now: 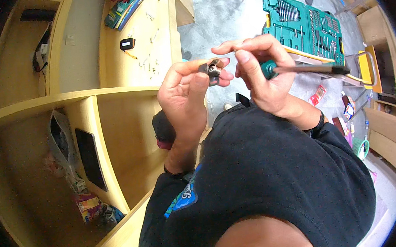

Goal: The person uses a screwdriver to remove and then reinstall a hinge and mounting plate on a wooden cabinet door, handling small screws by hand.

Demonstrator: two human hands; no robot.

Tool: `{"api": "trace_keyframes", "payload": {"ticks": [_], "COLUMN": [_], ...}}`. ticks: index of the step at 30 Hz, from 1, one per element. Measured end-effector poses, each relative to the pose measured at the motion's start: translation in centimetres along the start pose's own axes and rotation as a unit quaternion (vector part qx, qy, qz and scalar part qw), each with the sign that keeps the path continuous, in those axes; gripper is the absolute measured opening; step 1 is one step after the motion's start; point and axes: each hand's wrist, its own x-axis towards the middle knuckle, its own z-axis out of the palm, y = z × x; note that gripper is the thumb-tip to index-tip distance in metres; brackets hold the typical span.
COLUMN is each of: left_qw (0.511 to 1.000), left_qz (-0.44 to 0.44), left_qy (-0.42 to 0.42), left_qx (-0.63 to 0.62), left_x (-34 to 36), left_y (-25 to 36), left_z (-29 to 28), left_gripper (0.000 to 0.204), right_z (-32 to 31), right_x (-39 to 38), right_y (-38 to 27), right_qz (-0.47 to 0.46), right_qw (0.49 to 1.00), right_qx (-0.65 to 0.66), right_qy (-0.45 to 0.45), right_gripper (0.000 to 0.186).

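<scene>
The right hand (261,78) wraps a green-handled tool (304,69), seemingly a screwdriver, its long shaft pointing right, away from the small metal fitting (213,71). That lies just left of the right thumb, clamped in the left hand's (183,89) fingers; whether right thumb and forefinger touch, I cannot tell. Farther off sits an open green tool case (281,36).
</scene>
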Motion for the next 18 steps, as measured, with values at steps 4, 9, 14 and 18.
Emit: {"api": "trace_keyframes", "payload": {"ticks": [4,9,14,18], "left_qw": [1.000,0.988,0.990,0.983], "left_qz": [0.017,0.097,0.096,0.129], "left_qy": [-0.019,0.008,-0.040,-0.048], "left_qx": [-0.012,0.121,0.096,0.119], "left_x": [-0.2,-0.6,-1.2,-1.3], "left_y": [0.0,0.1,0.7,0.8], "left_z": [0.2,1.1,0.2,0.2], "left_gripper": [0.028,0.044,0.030,0.029], "right_z": [-1.2,-1.8,-2.0,-1.9], "right_x": [0.8,0.9,0.8,0.6], "right_y": [-1.8,-3.5,-4.2,-4.7], "right_qz": [0.085,0.232,0.176,0.163], "right_qw": [0.994,0.971,0.977,0.976], "right_qx": [-0.065,-0.051,-0.068,-0.040], "right_qy": [-0.002,-0.041,-0.097,-0.136], "right_gripper": [0.013,0.016,0.017,0.016]}}
